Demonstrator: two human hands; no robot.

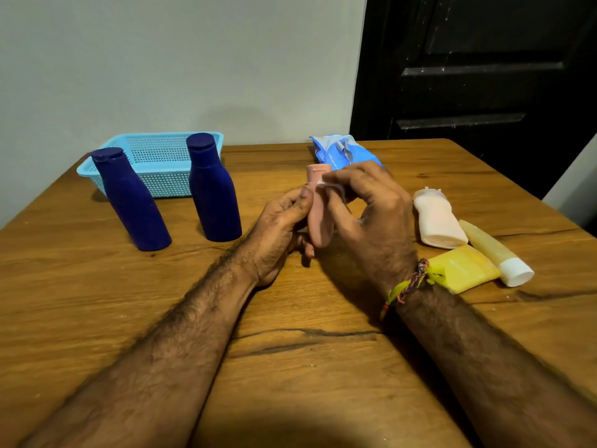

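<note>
At table centre, a pink bottle point(318, 221) is gripped by the left hand point(280, 228), steadied against a wipe point(330, 186) pinched by the right hand point(376, 210) at one o'clock.

No readable text anywhere in view.
- Blue wipes pack point(336, 149), far side of table: short line of small white print on front, too small and blurred to read; no brand legible.
- Flat yellow tube point(465, 270), right side: faint line of print across body, illegible.
- Pink bottle point(318, 223): nothing legible on visible side.
- No numbers or signs decipherable on any item.
</note>
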